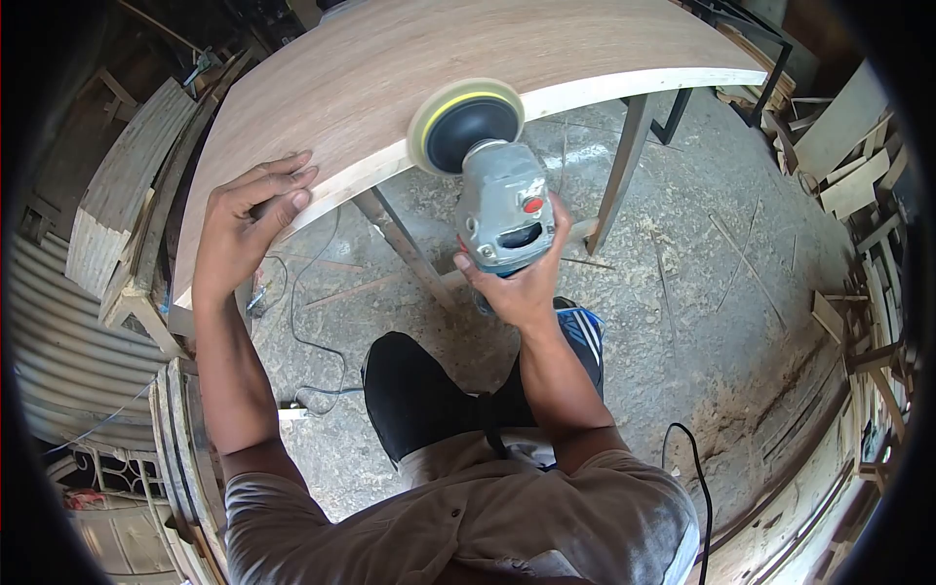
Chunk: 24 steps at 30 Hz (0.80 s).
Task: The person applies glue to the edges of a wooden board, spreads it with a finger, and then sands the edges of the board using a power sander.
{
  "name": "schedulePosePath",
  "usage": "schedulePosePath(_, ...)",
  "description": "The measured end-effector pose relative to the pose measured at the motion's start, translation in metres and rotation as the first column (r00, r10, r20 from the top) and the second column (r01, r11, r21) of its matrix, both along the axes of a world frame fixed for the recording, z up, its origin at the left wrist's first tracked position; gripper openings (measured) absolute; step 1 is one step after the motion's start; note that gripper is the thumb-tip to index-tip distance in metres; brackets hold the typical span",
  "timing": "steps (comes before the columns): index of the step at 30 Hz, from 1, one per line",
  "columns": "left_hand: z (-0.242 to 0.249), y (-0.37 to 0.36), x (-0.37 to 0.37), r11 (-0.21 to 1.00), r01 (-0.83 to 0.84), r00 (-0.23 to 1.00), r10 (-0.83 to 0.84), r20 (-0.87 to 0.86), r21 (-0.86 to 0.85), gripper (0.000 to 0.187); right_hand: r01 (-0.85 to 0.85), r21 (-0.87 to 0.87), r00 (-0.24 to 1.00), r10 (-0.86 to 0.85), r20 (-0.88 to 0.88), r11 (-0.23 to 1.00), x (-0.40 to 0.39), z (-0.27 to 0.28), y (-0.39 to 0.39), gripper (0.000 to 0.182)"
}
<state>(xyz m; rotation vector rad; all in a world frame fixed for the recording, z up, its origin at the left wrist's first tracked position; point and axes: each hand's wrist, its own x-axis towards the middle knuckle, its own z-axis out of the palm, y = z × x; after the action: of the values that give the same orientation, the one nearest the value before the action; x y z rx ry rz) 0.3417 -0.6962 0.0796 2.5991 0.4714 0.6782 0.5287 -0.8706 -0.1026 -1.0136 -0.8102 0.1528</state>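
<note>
My right hand (524,291) is wrapped round the grey body of an angle grinder (502,200) with a red button. Its round black backing pad (466,134), ringed in yellow and a pale disc, is tilted against the near edge of a wooden panel (390,73). The disc's rim looks slightly blurred. On the panel's left part lies my left hand (252,205), open, its fingers bent and resting along the near edge, with the thumb apart and nothing held. The panel has a brown top face and a pale edge strip.
Metal legs (624,171) stand under the panel. A dark cable (312,341) winds across the dusty concrete floor (682,302), and another cable (697,468) hangs at my right side. Stacked boards (127,185) stand at left; wood scraps (858,185) are piled at right.
</note>
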Motion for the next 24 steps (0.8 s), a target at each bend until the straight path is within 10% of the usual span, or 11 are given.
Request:
schedulePosePath(7,-0.001,0.001,0.0,0.999,-0.006,1.0,0.006,-0.001,0.043,0.024,0.086,-0.093,0.952,-0.054,0.302,0.992,-0.004,0.009,-0.003,0.102)
schedulePosePath(15,-0.002,0.004,-0.001,1.0,0.001,1.0,-0.001,0.008,0.019,0.023,0.036,0.054,0.969,-0.021,-0.244,0.998,0.046,0.027,-0.026,0.093)
schedulePosePath(17,-0.002,0.004,0.0,1.0,0.002,1.0,-0.002,0.008,0.017,0.023,0.233,0.074,0.967,-0.222,-0.127,0.97,0.067,0.017,-0.021,0.086)
schedulePosePath(24,-0.001,0.002,0.001,1.0,0.004,1.0,-0.004,-0.007,0.011,0.023,0.136,0.071,0.955,-0.112,-0.275,0.988,0.045,0.008,-0.021,0.089)
